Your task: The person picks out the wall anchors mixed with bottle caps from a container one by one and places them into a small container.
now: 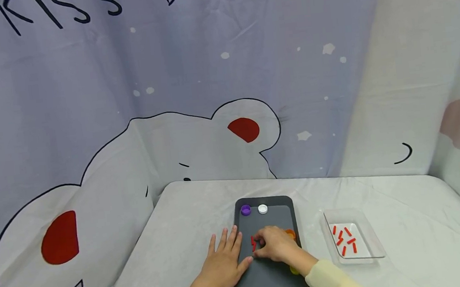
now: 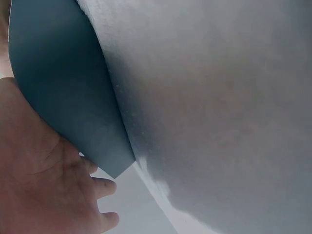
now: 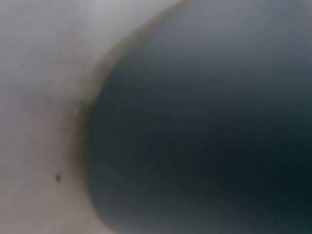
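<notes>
A dark grey tray point(image 1: 268, 278) lies on the white-covered table. My left hand point(image 1: 221, 267) rests at its left edge with fingers spread and straight; the left wrist view also shows that hand point(image 2: 39, 170) beside the tray's dark side point(image 2: 63, 83). Over the middle of the tray, my right hand point(image 1: 279, 245) bends its thumb and fingers round small red sticks point(image 1: 253, 241), seeming to pinch one. Its fingers partly hide them. The right wrist view is blurred and shows no fingers.
On the tray's far end sit a purple cap point(image 1: 245, 210) and a white cap point(image 1: 263, 209). Orange point(image 1: 290, 233) and yellow point(image 1: 294, 270) round pieces show partly behind the right hand and wrist. To the right, a clear plastic box point(image 1: 372, 240) holds several red sticks point(image 1: 351, 241).
</notes>
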A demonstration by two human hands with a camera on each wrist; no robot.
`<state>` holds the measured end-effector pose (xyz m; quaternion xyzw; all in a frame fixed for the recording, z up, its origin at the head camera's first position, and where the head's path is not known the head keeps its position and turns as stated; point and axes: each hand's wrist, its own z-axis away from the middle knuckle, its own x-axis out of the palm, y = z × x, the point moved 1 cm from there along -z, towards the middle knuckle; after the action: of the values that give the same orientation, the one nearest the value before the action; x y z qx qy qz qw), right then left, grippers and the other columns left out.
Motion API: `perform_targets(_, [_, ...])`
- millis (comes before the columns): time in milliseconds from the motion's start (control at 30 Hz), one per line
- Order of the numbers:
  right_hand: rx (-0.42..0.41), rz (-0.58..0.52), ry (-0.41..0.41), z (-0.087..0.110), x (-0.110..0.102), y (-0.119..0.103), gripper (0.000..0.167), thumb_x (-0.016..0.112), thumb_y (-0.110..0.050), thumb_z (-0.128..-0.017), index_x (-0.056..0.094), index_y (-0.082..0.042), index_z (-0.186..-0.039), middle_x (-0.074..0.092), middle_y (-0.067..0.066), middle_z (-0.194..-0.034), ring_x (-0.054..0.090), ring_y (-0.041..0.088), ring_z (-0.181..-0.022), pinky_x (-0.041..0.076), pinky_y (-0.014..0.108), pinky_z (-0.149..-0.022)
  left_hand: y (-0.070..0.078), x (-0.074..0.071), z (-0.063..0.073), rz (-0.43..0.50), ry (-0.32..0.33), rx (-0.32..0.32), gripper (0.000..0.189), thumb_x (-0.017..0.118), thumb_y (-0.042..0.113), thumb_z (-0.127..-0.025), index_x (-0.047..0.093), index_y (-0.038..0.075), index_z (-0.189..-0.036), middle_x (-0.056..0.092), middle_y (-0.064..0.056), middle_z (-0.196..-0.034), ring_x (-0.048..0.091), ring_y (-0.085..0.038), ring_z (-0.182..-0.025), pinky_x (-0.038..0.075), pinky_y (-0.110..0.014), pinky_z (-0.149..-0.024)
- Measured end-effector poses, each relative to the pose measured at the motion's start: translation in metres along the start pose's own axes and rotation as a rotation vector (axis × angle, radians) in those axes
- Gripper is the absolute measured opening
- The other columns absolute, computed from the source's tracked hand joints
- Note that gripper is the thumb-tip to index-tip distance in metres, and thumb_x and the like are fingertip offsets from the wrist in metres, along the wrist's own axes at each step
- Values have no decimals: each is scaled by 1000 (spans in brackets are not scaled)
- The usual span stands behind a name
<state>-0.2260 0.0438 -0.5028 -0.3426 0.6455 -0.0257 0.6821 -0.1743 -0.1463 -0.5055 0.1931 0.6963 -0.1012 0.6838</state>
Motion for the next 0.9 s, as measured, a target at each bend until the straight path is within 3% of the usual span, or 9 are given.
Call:
perform_targets(567, [50, 55, 27, -6, 5, -4, 32, 90, -29, -74, 73, -11, -94, 54, -8, -70, 51, 11, -66, 47, 33, -67, 0, 2, -1, -2, -14, -11, 74, 37, 59, -104, 37, 7, -157, 24, -11, -167, 20, -37, -154, 13, -63, -121])
perform_targets(900, [58, 57, 42, -6, 6, -3, 23, 86, -25, -78, 71, -12, -90, 53, -8, -66, 49, 11, -61, 43, 30, -60, 1, 0, 0, -6, -8, -13, 73, 39, 58, -104, 38, 7, -157, 26, -11, -167, 21, -37, -153, 14, -63, -120])
